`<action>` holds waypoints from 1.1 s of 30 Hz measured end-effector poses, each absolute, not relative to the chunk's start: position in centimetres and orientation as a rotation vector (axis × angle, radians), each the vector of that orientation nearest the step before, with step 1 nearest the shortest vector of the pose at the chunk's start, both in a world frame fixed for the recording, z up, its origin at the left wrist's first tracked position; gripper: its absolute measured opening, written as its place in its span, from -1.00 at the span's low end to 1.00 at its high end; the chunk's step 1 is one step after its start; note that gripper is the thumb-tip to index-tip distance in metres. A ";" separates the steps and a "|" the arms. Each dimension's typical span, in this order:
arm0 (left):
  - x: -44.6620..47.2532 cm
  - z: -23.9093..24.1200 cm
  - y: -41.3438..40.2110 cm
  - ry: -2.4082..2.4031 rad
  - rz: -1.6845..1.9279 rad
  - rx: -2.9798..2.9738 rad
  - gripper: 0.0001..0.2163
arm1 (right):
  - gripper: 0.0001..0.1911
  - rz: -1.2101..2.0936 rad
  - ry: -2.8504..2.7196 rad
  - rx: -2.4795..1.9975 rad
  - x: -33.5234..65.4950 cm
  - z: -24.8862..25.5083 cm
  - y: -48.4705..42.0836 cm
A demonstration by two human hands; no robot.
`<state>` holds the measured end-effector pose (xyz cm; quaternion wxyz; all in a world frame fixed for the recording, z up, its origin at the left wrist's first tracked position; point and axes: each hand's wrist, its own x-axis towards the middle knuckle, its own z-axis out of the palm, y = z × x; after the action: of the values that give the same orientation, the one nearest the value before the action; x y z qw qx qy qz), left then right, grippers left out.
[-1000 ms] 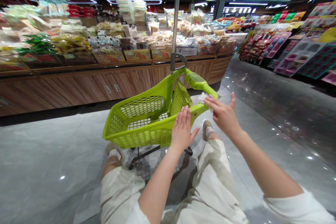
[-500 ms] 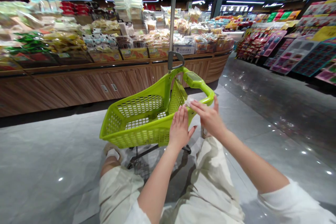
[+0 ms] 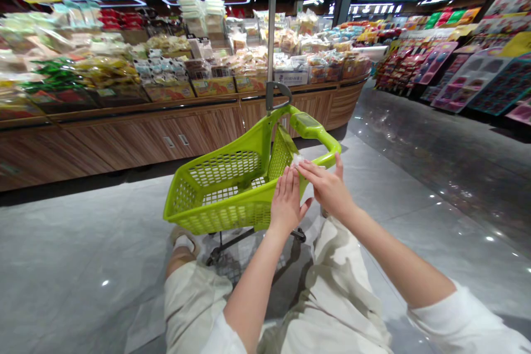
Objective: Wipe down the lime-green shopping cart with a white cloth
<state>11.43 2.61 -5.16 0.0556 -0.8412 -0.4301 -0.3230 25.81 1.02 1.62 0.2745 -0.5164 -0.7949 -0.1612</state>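
I sit on the floor [image 3: 83,243] with my legs on either side of a green cart [image 3: 224,177], which fills the middle of the frame. My left hand [image 3: 285,199] lies flat on the cart's near rim, fingers released and stretched straight, gripping nothing and only leaning on the plastic. My right hand [image 3: 327,188] comes in from the right. Its fingers grasp a small white wipe [image 3: 297,160] and press it against the rim, just right of centre, at the corner where the basket meets the handle [image 3: 311,124]. The wipe touches the tips of my left fingers as well.

As for how far the wiping has come, I judge it is somewhere in the middle. The wipe is at the rim beside the handle, and the mesh walls, the far rim and the frame underneath are all away from it. I cannot tell from the plastic which parts have already been wiped, since nothing looks wet or streaked.

A grey pole [image 3: 271,27] rises from the cart's far side. Shelves [image 3: 124,83] of packed goods run across the upper left, and more displays [image 3: 456,72] fill the upper right.
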 end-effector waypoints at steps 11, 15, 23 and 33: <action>11.5 -5.0 2.3 -1.312 -0.949 -2.535 -0.11 | -0.37 -0.478 -1.974 -1.527 24.7 1.6 0.7; 11.1 -5.1 2.4 -1.298 -0.926 -2.544 -0.10 | -0.33 -0.416 -2.123 -1.418 24.1 1.1 0.0; 11.4 -4.6 2.1 -1.308 -0.947 -2.533 -0.14 | -0.37 -0.473 -1.792 -1.649 30.4 3.5 2.6; 10.7 -4.7 2.1 -1.292 -0.893 -2.544 -0.15 | -0.35 -0.398 -2.226 -1.376 27.1 2.3 1.5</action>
<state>10.68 2.14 -4.67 0.0758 -0.8486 -0.4308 -0.2977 27.11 1.46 2.28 0.2447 -0.5038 -0.8155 -0.1459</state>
